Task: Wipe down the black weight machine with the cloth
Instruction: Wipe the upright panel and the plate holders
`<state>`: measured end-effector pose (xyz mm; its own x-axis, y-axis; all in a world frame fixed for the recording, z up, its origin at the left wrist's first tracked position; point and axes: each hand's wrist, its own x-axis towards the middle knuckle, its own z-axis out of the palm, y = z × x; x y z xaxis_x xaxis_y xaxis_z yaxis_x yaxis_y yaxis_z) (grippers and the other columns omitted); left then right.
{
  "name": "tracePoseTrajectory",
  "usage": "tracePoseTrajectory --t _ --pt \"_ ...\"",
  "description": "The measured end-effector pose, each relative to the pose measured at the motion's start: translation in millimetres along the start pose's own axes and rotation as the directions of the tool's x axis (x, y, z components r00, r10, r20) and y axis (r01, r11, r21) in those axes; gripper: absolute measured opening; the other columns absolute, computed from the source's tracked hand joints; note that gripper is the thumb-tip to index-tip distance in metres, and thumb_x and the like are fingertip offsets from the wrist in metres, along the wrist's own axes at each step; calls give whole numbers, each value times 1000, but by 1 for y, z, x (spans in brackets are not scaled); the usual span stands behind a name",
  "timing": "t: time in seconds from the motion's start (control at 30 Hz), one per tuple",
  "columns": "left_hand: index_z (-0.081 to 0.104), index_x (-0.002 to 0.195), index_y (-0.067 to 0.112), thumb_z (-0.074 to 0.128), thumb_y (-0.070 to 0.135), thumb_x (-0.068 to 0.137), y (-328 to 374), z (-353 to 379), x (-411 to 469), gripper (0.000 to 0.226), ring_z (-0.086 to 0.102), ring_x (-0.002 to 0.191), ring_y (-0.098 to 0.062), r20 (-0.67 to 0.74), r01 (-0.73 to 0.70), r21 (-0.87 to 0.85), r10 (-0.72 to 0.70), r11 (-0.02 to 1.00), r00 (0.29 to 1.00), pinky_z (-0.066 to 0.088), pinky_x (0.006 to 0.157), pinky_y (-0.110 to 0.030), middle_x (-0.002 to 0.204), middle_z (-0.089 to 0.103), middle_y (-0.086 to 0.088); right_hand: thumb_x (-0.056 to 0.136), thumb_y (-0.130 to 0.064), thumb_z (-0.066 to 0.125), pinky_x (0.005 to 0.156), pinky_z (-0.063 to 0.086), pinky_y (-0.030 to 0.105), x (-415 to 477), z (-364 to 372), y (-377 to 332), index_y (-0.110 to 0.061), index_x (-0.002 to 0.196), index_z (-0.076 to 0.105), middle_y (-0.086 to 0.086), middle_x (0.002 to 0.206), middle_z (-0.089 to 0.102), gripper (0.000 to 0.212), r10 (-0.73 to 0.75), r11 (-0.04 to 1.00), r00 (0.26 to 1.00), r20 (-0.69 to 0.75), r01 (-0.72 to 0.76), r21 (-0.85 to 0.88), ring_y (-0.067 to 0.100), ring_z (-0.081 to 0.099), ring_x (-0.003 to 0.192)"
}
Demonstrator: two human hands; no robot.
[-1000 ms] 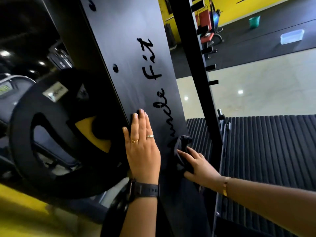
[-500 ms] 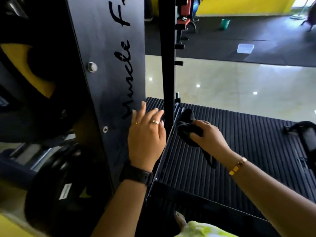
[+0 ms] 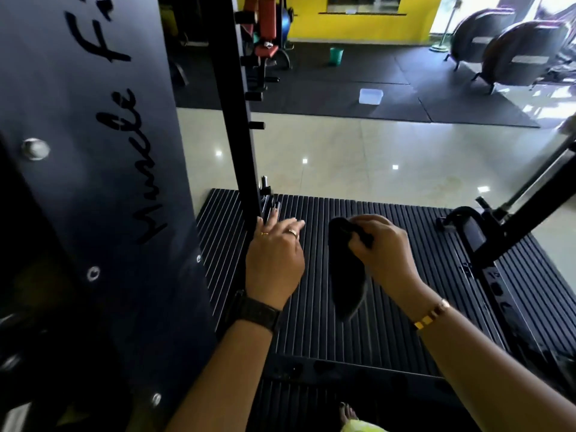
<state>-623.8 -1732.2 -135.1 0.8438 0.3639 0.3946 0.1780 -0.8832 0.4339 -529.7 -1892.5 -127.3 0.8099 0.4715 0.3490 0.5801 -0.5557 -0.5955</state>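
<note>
At the far left stands the broad black panel (image 3: 93, 182) of the weight machine, with looping script lettering running up it and a round silver bolt (image 3: 35, 148) near its left edge. Just right of the panel a slim black upright post (image 3: 240, 120) with short pegs on its side comes down to the ribbed black platform (image 3: 405, 322). Our left hand (image 3: 274, 260) hovers over that platform by the foot of the post, palm down, fingers straight and loosely spread and holding nothing; we cannot tell whether the fingertips touch the post. It wears two rings, and a dark watch (image 3: 255, 313) sits on the wrist. A little to the right, apart from the left hand, the dark cloth (image 3: 346, 275) hangs down above the platform, off the machine's panel. Our right hand (image 3: 383, 244) pinches its bunched top between curled fingers and thumb, a gold bracelet (image 3: 431, 313) on that wrist. Further right a black frame arm (image 3: 514, 229) slants up from the platform's edge. Beyond, on the dark floor mats, we see a red padded bench (image 3: 265, 26), a green bucket (image 3: 336, 56) and a clear tub (image 3: 371, 96).
</note>
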Motion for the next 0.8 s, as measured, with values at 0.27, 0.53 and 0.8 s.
tracePoseTrajectory --t 0.27,0.53,0.8 --pt "51 140 17 39 9 98 37 36 37 44 23 147 -21 79 -60 41 56 997 995 -7 114 -26 148 47 0 86 -4 63 83 40 9 14 -13 46 -4 112 71 5 121 65 27 18 999 998 65 -16 -45 15 63 97" --pt "56 136 17 28 24 94 83 71 90 51 35 142 -24 95 -59 112 48 992 994 2 117 -33 141 54 -3 84 -4 67 85 52 27 54 -46 101 -1 107 72 6 120 66 24 -79 997 997 8 79 21 23 67 97" --pt "62 129 15 24 40 97 125 104 117 55 45 135 -28 87 -71 191 55 979 995 16 115 -41 133 61 -6 72 0 79 74 59 44 79 -80 148 -1 100 74 15 102 72 28 -204 978 968 -147 207 7 33 69 85"
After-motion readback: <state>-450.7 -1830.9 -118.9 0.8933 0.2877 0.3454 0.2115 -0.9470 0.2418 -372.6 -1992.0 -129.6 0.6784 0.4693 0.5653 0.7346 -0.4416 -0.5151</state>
